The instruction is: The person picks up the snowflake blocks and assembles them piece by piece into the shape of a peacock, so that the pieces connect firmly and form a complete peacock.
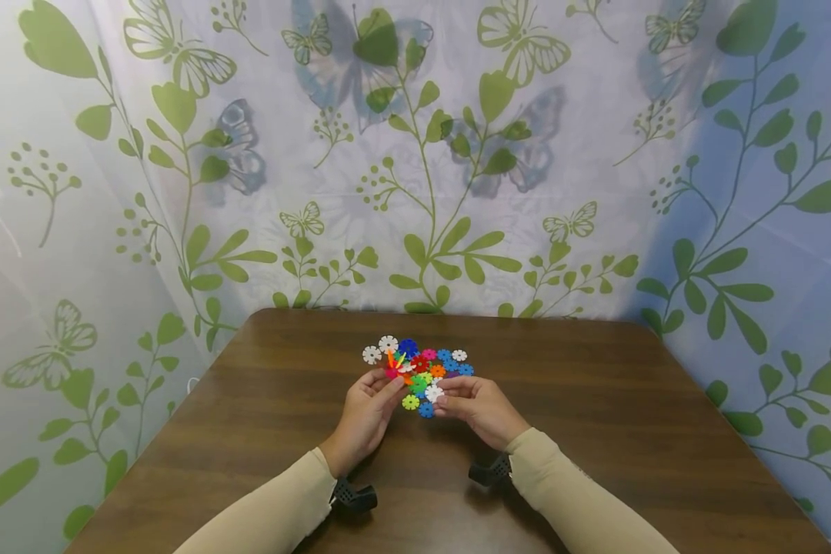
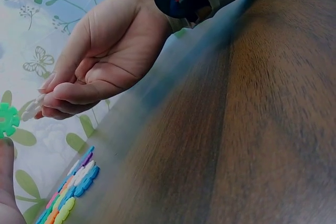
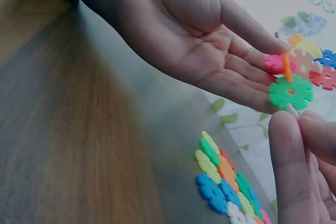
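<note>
My left hand (image 1: pixel 362 415) grips a joined cluster of notched plastic discs. In the right wrist view, the cluster shows a pink disc (image 3: pixel 275 63), an orange disc (image 3: pixel 287 68) on edge and a green disc (image 3: pixel 291 93) lowest, with yellow, red and blue discs behind. My right hand (image 1: pixel 483 412) pinches a white notched disc (image 2: pixel 32 107) between thumb and fingers. That disc's edge is right at the rim of the green disc. Both hands are raised above the brown table (image 1: pixel 595 462).
Loose discs lie on the table beyond and below the hands, among them a yellow-green disc (image 1: pixel 411 402), a blue disc (image 1: pixel 425 410) and a white disc (image 1: pixel 371 355). Behind the table hangs a curtain (image 1: pixel 415 169) printed with leaves and butterflies. Black wrist cameras sit under both sleeves.
</note>
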The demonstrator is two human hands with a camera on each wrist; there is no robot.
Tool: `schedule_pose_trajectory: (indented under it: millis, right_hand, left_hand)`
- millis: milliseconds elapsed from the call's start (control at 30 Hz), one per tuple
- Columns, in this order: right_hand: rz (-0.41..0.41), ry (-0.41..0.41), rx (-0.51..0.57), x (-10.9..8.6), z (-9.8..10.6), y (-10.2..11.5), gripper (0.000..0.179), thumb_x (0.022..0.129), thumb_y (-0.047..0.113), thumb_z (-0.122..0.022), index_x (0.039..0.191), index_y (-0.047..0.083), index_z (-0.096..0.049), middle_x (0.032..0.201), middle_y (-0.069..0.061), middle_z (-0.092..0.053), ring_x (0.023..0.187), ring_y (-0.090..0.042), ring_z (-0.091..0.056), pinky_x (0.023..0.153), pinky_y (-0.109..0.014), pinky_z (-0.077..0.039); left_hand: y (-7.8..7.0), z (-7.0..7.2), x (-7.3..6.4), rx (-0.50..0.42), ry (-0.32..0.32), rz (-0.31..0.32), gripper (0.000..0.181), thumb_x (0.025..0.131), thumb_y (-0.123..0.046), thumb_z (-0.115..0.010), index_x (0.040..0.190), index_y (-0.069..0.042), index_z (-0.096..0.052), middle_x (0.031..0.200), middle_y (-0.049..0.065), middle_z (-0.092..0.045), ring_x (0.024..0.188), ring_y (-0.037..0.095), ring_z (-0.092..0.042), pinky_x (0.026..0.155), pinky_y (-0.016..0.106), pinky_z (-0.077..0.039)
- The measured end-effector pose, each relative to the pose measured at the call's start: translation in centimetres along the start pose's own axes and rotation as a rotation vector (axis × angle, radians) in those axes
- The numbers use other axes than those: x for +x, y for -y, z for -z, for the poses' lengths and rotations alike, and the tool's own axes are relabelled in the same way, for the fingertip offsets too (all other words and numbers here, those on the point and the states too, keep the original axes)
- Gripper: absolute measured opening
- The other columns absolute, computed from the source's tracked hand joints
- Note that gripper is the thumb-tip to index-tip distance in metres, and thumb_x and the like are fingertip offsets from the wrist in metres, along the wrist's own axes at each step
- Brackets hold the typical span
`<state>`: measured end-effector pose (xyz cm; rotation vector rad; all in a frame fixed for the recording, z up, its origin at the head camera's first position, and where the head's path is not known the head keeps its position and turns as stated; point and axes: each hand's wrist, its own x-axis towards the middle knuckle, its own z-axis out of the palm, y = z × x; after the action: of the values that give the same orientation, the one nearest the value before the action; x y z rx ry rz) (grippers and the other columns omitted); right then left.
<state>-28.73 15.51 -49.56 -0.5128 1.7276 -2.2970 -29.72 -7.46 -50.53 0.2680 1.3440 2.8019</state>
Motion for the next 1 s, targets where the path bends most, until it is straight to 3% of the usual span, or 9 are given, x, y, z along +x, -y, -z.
schedule_pose_trajectory:
  millis: [667, 1000]
  right_hand:
    - [-0.036, 0.011, 0.099, -0.21, -0.24, 0.21, 0.03, 0.099, -0.011, -0.066, 0.129, -0.015, -0.062, 0.104, -0.017, -0.072, 0.094, -0.024, -0.074, 0.093, -0.042, -0.058]
    - [-0.022, -0.034, 0.1, -0.27, -0.63, -0.11, 0.035, 0.099, -0.014, -0.063, 0.133, -0.022, -0.057, 0.102, -0.016, -0.073, 0.091, -0.023, -0.075, 0.093, -0.039, -0.058]
  left_hand:
    - [-0.27, -0.12, -0.4, -0.017, 0.044, 0.025, 0.021, 0.1, 0.007, -0.068, 0.112, 0.0, -0.052, 0.103, 0.015, -0.061, 0.101, 0.027, -0.07, 0.103, 0.048, -0.05]
    - [-0.03, -0.25, -0.64, -0.032, 0.107, 0.012, 0.019, 0.102, 0.01, -0.063, 0.111, -0.001, -0.05, 0.104, 0.013, -0.061, 0.101, 0.024, -0.07, 0.101, 0.046, -0.052]
